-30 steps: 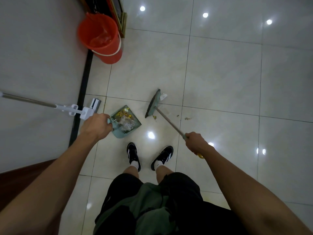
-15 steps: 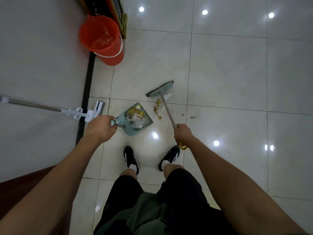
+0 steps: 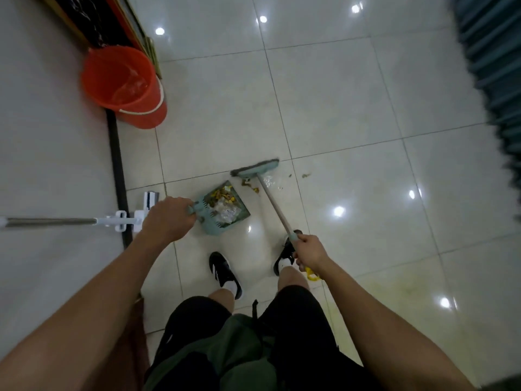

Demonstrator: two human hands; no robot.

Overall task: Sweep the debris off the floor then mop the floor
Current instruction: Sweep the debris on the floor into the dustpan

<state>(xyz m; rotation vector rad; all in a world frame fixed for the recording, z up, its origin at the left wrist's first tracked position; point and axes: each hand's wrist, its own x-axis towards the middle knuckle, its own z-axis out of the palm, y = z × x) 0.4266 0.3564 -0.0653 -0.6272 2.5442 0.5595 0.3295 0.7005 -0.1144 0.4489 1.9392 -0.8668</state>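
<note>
Since a second ago the teal flat-headed broom [image 3: 255, 168] has swung round beyond the teal plastic dustpan [image 3: 224, 211], scraps [image 3: 251, 187] lying between them; sweeping nears its end. The right hand [image 3: 308, 251] grips its stick, the left hand [image 3: 169, 218] the dustpan handle.

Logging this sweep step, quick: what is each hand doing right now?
Left hand: grips the dustpan by its handle.
Right hand: grips the broom handle near its end.
</note>
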